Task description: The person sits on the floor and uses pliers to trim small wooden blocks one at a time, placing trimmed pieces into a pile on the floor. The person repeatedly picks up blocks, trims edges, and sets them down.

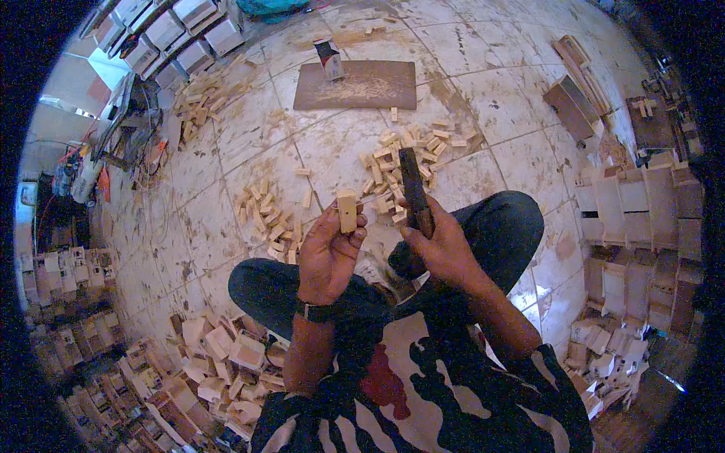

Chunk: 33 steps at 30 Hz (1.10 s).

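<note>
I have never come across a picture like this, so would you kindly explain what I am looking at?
There is no machine here, only a person's two bare hands. The single picture comes from a wide fisheye camera worn on the head, looking down, so straight edges bend near the rim.

The left hand holds a small, pale, rectangular wooden block upright. The right hand grips a long, dark, narrow tool; I cannot tell its exact kind.

On the stained, whitish tiled floor lie loose piles of similar small pale wooden pieces. Farther off is a flat, brown, rectangular board with a red, black and white container on it.
</note>
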### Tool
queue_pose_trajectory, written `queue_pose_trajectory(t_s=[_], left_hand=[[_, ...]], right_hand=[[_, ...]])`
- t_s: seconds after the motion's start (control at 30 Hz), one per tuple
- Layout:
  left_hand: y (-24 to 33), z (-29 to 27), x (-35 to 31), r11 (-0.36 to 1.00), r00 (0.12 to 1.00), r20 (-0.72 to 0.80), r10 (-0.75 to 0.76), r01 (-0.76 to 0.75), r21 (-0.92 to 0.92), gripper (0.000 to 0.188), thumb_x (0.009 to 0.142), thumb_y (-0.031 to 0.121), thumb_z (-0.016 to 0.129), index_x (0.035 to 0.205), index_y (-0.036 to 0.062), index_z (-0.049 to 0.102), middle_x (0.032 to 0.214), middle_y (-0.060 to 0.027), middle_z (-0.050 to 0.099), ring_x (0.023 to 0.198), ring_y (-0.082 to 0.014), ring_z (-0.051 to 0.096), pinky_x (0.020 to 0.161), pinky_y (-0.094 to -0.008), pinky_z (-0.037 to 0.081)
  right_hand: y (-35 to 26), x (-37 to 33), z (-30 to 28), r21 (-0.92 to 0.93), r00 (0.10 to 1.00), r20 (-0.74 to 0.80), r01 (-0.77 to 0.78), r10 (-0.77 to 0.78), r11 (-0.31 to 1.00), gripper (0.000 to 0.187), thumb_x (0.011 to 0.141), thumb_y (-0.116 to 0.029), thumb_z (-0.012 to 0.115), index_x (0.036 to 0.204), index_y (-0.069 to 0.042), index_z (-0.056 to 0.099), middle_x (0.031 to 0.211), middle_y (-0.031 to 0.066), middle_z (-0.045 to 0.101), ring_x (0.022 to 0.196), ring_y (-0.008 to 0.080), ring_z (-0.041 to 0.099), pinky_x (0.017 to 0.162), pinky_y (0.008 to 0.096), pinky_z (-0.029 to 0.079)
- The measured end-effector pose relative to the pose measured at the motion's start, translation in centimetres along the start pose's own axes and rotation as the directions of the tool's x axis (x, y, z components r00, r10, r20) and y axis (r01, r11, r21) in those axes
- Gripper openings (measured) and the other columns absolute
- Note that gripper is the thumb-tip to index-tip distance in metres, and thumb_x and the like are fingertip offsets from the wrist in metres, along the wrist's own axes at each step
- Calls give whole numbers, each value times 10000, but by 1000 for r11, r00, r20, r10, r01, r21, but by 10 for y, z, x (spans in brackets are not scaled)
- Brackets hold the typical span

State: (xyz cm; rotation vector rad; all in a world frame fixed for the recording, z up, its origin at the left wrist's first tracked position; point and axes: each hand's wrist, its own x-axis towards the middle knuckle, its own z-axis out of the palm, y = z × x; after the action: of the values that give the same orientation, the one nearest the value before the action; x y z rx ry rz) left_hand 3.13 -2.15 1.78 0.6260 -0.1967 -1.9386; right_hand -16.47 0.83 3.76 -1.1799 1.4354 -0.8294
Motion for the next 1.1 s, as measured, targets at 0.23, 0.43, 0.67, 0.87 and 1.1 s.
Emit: queue_pose_trajectory(t_s=[0.23,0.43,0.67,0.87,1.1], left_hand=[[4,2,-12,956,983,17,184,-183,228,359,930,138,490,1237,-48,477,1086,-141,607,919,-209,599,801,-310,484],[7,8,-19,903,967,86,240,-255,346,383,925,123,497,1256,-67,462,1111,-137,604,935,-203,598,814,-327,483],[6,6,-17,927,969,94,228,-246,282,367,931,121,486,1244,-69,467,1120,-142,598,940,-213,597,816,-335,488],[4,15,-17,961,982,100,162,-180,212,334,917,124,507,1199,-53,486,994,-136,616,896,-196,608,771,-316,495],[6,41,-20,342,931,-69,359,-62,938,204,807,153,653,908,-5,574,605,-57,610,502,-147,600,470,-270,477]], right_hand=[[-6,-18,-15,-8,941,296,-168,162,986,399,844,-168,619,1178,-3,479,992,69,601,881,143,550,783,294,455],[-17,-28,-16,133,907,386,-235,168,963,401,853,-203,631,1167,-7,479,1003,53,597,872,132,541,765,290,457],[-17,-24,-18,41,905,407,-153,124,987,396,857,-191,626,1168,-13,458,909,31,575,811,120,518,728,283,453],[-15,-22,-16,-27,921,362,-145,145,989,342,851,-177,630,1111,-13,478,897,39,578,802,128,524,723,291,452],[-17,-24,-11,-328,948,244,-117,204,937,270,842,-146,611,1043,-10,490,908,138,588,821,233,584,725,351,460]])
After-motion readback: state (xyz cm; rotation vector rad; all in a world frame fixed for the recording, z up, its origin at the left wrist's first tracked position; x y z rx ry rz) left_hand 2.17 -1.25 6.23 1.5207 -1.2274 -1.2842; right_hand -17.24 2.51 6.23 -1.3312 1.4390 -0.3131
